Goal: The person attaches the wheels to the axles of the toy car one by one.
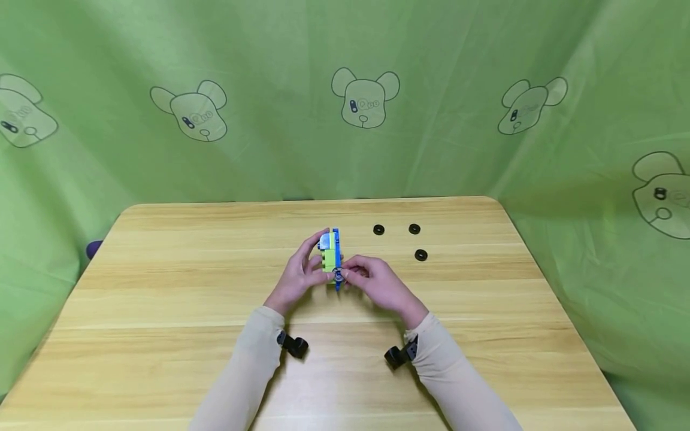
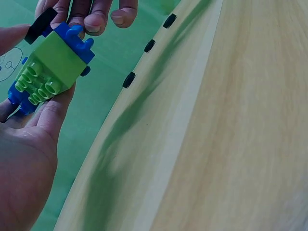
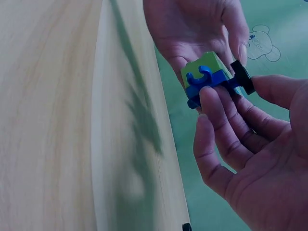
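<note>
A toy vehicle of green blocks (image 1: 329,258) on a blue base (image 3: 219,77) is held above the table. My left hand (image 1: 295,278) grips its body, with the thumb reaching to a black wheel (image 3: 242,77) at one end of a blue axle. That wheel is pinched by my right hand (image 1: 380,281), its thumb on the outer face and several fingers against the blue base. Blue hooks stick out at this end of the base. Green studs (image 2: 32,70) show in the left wrist view. Fingers partly hide the base's far side.
Three loose black wheels, (image 1: 379,230) one nearer the hands and two farther right, lie on the wooden table (image 1: 188,257) beyond my right hand. Green cloth (image 1: 280,137) printed with bear heads hangs behind the table and at its sides. A purple object (image 1: 94,248) shows past the left edge.
</note>
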Available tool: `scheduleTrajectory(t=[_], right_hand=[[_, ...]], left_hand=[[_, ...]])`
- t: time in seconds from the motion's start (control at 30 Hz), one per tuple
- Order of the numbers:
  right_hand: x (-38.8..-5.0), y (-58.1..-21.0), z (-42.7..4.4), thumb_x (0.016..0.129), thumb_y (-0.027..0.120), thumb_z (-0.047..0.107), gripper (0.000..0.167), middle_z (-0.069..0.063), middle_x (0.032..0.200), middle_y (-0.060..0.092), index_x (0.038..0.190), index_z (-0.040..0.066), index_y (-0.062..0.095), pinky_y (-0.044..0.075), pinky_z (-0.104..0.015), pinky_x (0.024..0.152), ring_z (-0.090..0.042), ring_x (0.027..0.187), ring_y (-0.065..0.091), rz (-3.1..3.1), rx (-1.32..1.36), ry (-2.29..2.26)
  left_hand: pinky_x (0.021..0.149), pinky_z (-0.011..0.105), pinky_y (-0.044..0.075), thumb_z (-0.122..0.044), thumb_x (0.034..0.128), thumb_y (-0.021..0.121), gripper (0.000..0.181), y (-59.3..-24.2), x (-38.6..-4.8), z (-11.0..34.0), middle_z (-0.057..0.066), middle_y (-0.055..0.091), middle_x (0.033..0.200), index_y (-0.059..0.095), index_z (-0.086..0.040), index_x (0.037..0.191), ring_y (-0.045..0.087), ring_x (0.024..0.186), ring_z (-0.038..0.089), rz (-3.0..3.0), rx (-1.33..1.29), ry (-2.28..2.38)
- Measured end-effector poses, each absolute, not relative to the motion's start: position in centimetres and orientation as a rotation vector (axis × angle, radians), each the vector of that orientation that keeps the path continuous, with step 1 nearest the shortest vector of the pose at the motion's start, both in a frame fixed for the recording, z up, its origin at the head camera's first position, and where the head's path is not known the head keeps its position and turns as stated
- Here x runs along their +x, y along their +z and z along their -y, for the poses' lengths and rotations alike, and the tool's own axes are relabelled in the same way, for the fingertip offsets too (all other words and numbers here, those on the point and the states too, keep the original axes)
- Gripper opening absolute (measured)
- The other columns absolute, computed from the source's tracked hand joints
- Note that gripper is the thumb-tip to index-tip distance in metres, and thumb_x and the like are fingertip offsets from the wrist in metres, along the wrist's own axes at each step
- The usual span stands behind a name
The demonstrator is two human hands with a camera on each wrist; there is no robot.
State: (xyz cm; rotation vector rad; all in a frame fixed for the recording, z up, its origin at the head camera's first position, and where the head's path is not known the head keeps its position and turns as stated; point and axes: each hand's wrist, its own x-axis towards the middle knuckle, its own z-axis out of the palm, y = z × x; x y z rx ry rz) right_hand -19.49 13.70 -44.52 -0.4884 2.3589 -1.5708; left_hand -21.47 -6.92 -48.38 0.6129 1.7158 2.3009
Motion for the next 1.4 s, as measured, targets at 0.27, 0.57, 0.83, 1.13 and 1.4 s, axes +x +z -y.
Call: scheduleTrajectory(t=[0.27,0.57,0.83,1.13,1.4], right_hand=[[-19.65,-44.66,-13.77,0.098,0.058,0.006,0.022,-0.013,0.095,0.067,0.114,-0.009,0.061,0.055,-0.049,0.084,-0.034,0.088,0.066,-2.228,-0.482,-1.692],[-19.53,-44.54,-13.97,0.097,0.058,0.003,0.022,-0.015,0.095,0.067,0.114,-0.012,0.060,0.055,-0.048,0.085,-0.032,0.087,0.066,-2.181,-0.487,-1.713],[-19.62,-44.57,-14.31,0.096,0.059,0.002,0.021,-0.016,0.094,0.069,0.112,-0.011,0.062,0.056,-0.046,0.083,-0.035,0.087,0.067,-2.161,-0.472,-1.726],[-19.75,-44.70,-14.17,0.096,0.059,0.002,0.019,-0.015,0.095,0.068,0.110,-0.010,0.061,0.057,-0.040,0.082,-0.029,0.085,0.067,-2.153,-0.471,-1.724],[-19.74,-44.75,-14.24,0.096,0.059,0.003,0.019,-0.014,0.095,0.068,0.109,-0.010,0.062,0.056,-0.041,0.082,-0.031,0.085,0.067,-2.155,-0.486,-1.715]], left_hand=[[0.100,0.044,0.046,0.010,0.0780,0.070,0.091,-48.34,-21.39,6.73,-0.001,0.023,0.158,0.030,-0.018,0.155,0.054,0.117,0.038,-1.704,0.615,2.309],[0.106,0.040,0.040,0.006,0.0769,0.073,0.091,-48.41,-21.33,6.64,-0.006,0.022,0.158,0.034,-0.023,0.153,0.046,0.128,0.038,-1.720,0.572,2.288],[0.103,0.041,0.044,0.009,0.0783,0.070,0.091,-48.14,-21.24,6.46,-0.005,0.022,0.159,0.032,-0.022,0.154,0.048,0.124,0.044,-1.694,0.599,2.272],[0.099,0.042,0.047,0.017,0.0773,0.066,0.093,-47.97,-21.22,6.49,-0.002,0.022,0.158,0.030,-0.020,0.154,0.045,0.125,0.049,-1.638,0.604,2.286],[0.094,0.038,0.051,0.008,0.0876,0.064,0.069,-48.00,-21.32,6.75,0.007,0.039,0.149,0.041,-0.015,0.149,0.058,0.113,0.032,-1.792,0.541,2.290]])
